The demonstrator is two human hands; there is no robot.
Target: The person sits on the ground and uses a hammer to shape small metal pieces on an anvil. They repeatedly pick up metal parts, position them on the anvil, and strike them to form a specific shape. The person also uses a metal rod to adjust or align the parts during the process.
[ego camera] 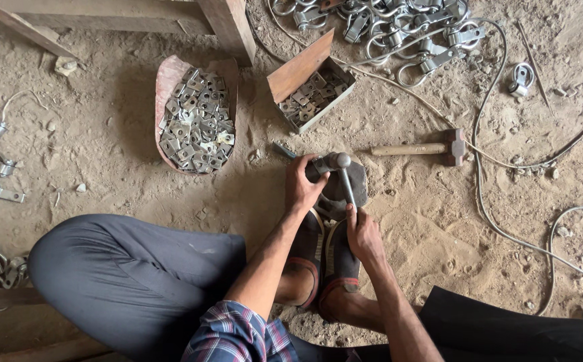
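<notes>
On sandy ground, left hand [301, 184] pins a metal piece [319, 165]; right hand [362, 233] grips a hammer [345, 175].

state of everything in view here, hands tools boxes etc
left hand: gripping a metal piece on the dark block
right hand: closed on a small hammer, head on the piece
wooden hammer: lying unused on sand
open box: lid up, holds plates
scoop tray: heaped with plates
</notes>
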